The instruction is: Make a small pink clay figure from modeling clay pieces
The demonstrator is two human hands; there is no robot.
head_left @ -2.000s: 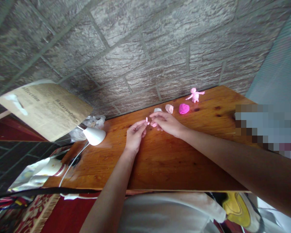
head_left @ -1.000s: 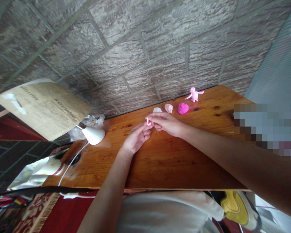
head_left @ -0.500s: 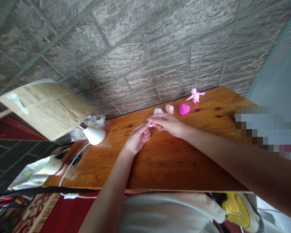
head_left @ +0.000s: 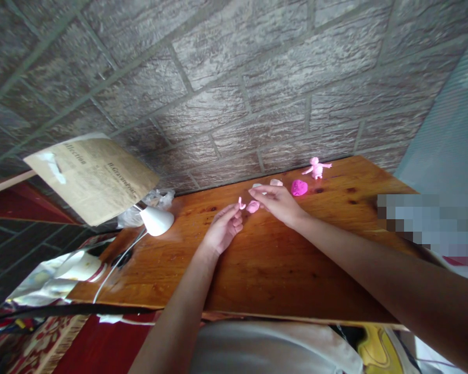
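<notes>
My left hand [head_left: 224, 228] pinches a small, thin, bent piece of pink modelling clay [head_left: 241, 204] between thumb and forefinger. To its right, my right hand [head_left: 278, 203] is apart from that piece, its thumb and fingertips drawn together. Whether anything tiny sits in those fingertips I cannot make out. Beneath them lies a pink clay lump [head_left: 253, 206]. Behind the right hand, a white lump [head_left: 258, 187] and a pale pink lump [head_left: 276, 183] are partly hidden. A bright magenta lump [head_left: 299, 187] rests farther right, and beyond it stands a pink clay figure [head_left: 316, 169] with arms outspread.
The wooden table [head_left: 296, 280] meets a stone-patterned wall [head_left: 218, 98]. At the left stands a lamp with a white base [head_left: 158, 221] and a brown printed paper shade [head_left: 93, 179]; its white cable [head_left: 119, 262] crosses the table. A white cup [head_left: 81, 267] lies near the left edge.
My right hand has come away from the small pink piece, which stays in my left fingers. A pink lump between the hands now shows. The whole view has shifted slightly.
</notes>
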